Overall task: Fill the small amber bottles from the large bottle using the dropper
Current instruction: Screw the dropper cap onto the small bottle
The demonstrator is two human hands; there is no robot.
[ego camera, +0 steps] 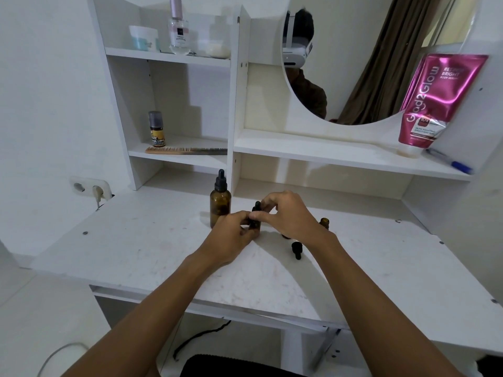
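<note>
My left hand (235, 235) is wrapped around the body of a small amber bottle (254, 223) standing on the white desk (152, 240), and my right hand (288, 213) pinches its black dropper cap (256, 206) between thumb and fingers. I take that bottle as my landmark. Just to its left, touching the desk, stands the large amber bottle (220, 204) with its own black dropper top on. To its right, partly hidden behind my right wrist, an uncapped small bottle (324, 222) stands open, and nearer me from there a loose black dropper cap (296, 250) lies on its side. Well behind and to the right of the landmark, a pink tube (438, 104) leans on the shelf; I read "Glad2Glow" and "BRIGHT BODY SERUM". A blue pen (451, 161) lies beside it. Up on the left shelves, the labels are too small to read.
</note>
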